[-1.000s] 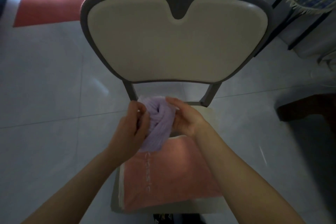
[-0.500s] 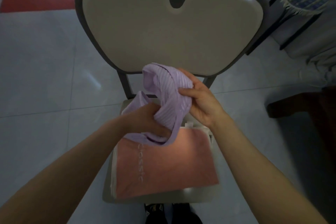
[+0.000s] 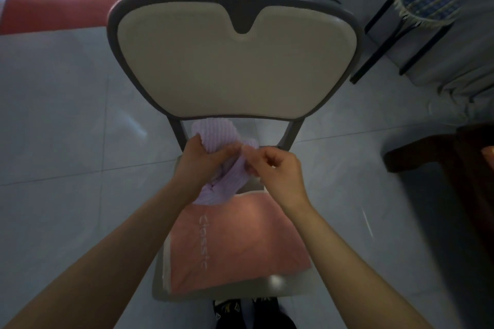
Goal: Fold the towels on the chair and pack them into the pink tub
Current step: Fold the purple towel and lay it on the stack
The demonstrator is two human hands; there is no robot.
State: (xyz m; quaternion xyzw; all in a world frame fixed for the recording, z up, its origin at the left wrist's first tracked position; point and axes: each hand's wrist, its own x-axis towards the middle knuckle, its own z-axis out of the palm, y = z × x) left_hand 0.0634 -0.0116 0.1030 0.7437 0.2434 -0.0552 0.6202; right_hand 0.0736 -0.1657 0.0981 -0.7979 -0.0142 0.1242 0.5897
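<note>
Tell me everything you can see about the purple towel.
The purple towel is pale lilac, soft ribbed fabric, bunched and twisted, not folded. The left hand and right hand both grip it, holding it above the back of the chair seat; its lower end hangs at the pink towel.

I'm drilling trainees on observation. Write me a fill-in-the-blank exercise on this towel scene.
1. Both hands hold a bunched towel coloured ____.
2. The flat pink towel lies on the seat of the ____.
3. The word printed on the pink towel reads ____.

Missing words: purple; chair; classic
</note>
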